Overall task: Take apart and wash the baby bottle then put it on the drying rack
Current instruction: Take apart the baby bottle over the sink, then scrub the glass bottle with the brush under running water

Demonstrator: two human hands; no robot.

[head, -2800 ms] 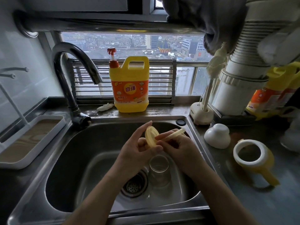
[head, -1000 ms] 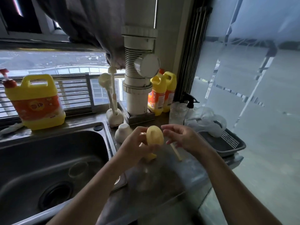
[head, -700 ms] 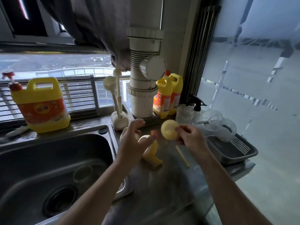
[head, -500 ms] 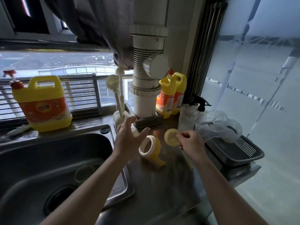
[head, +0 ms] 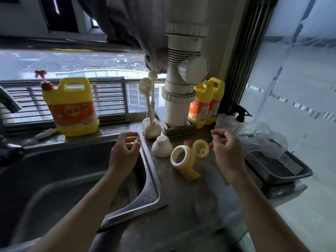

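Note:
On the steel counter right of the sink lie three bottle parts: a white cap [head: 161, 146], a yellow collar with a white ring and handle [head: 183, 161], and a pale yellow silicone nipple [head: 200, 148] just behind it. My right hand [head: 227, 150] hovers beside the nipple with loosely curled fingers and holds nothing. My left hand [head: 124, 151] hangs over the sink's right rim, fingers loosely curled, holding nothing. A thin straw piece [head: 225, 176] lies partly hidden under my right wrist. The glass bottle body is out of sight.
The steel sink [head: 149, 188] fills the left. A yellow detergent jug [head: 71, 108] and a bottle-brush stand [head: 151, 124] sit on the sill. A white pipe [head: 181, 84], two yellow bottles [head: 207, 104], a plastic bag [head: 254, 135] and a dark rack tray [head: 283, 170] crowd the right.
The view swung from the sink to the counter. My right hand took the nipple from my left, set it down behind the collar and let go. Both hands now hold nothing.

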